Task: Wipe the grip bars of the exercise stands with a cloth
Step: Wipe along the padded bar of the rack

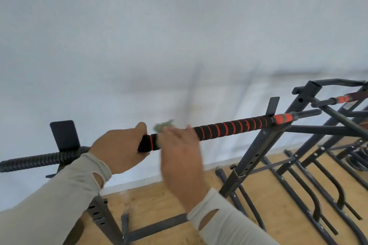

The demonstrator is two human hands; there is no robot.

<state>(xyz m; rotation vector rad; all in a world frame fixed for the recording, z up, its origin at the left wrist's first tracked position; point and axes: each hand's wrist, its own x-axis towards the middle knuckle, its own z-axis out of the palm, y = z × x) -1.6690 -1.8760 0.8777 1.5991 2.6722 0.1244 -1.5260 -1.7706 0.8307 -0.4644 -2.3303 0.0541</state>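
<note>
Your right hand (pixel 180 145), blurred, presses a greenish cloth (pixel 162 125) onto the grip bar (pixel 229 127); whether its fingers curl round the bar I cannot tell. Your left hand (pixel 121 147), at nine o'clock of it, clasps the bar to steady it. Wrap the cloth fully around and stroke toward three o'clock, covering every orange-striped ridge.

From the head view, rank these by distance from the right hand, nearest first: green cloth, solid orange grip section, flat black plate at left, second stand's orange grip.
1. Green cloth, under the right hand.
2. Flat black plate, left, and solid orange grip section, right: too close to call.
3. Second stand's orange grip, far right.
</note>
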